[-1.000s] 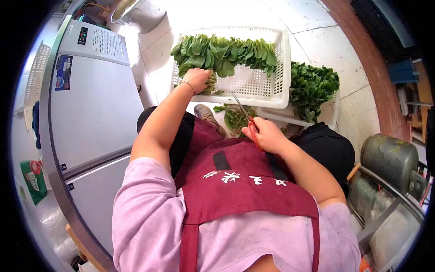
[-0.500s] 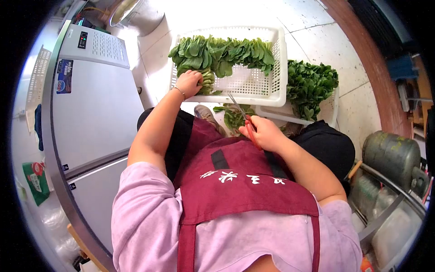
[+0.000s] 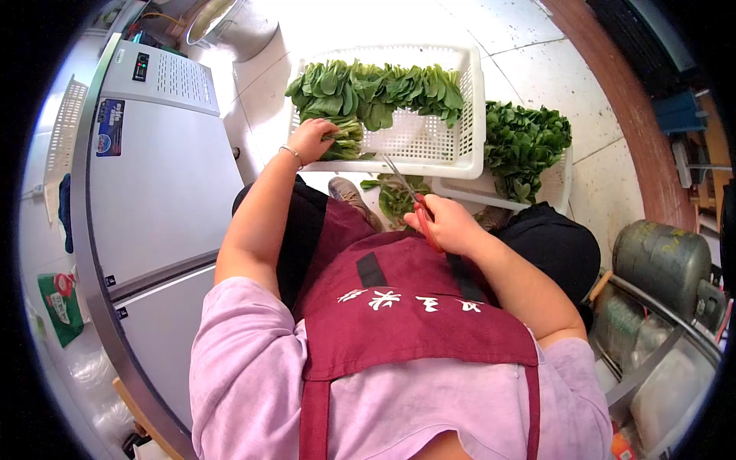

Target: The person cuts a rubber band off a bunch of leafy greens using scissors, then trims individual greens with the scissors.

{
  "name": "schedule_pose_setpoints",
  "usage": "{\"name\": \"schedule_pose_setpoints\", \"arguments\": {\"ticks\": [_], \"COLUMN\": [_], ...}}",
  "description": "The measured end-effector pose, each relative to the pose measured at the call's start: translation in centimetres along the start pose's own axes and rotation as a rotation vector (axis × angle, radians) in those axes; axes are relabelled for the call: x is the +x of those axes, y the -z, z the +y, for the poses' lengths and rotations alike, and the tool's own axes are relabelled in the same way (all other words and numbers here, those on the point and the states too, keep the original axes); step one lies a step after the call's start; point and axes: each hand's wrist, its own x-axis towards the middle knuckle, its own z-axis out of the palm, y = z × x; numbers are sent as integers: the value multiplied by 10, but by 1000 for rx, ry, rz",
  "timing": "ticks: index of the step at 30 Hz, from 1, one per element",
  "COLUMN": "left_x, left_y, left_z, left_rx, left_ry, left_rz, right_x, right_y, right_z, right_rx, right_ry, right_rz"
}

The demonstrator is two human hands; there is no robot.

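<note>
A white plastic basket (image 3: 474, 146) holds leafy greens (image 3: 376, 88), their leaves bunched along its far side and its left end. At the basket's near left corner, my left hand (image 3: 308, 142) has its fingers curled against the cut-stem side of a bunch of greens (image 3: 346, 139). Red-handled scissors (image 3: 420, 211) are gripped in my right hand (image 3: 452, 225), blades pointing up and left towards the basket's near rim. Below that rim, loose leaves (image 3: 397, 198) lie on the floor.
More greens (image 3: 529, 146) are piled in a second white tray (image 3: 566, 184) on the right. A grey fridge (image 3: 165, 184) stands close on my left. A metal pot (image 3: 245, 31) is behind it, and a gas cylinder (image 3: 661, 257) lies to my right.
My left hand has shifted slightly left and towards me, showing more of the bunch's stems. My right hand and the scissors stay almost still.
</note>
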Motion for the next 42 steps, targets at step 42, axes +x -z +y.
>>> {"name": "schedule_pose_setpoints", "arguments": {"ticks": [42], "left_x": [-62], "left_y": [-11], "left_z": [155], "left_rx": [-921], "left_ry": [206], "left_rz": [-272], "right_x": [1], "right_y": [-16], "right_z": [15], "right_rx": [247], "right_ry": [-199], "right_rz": [-358]}}
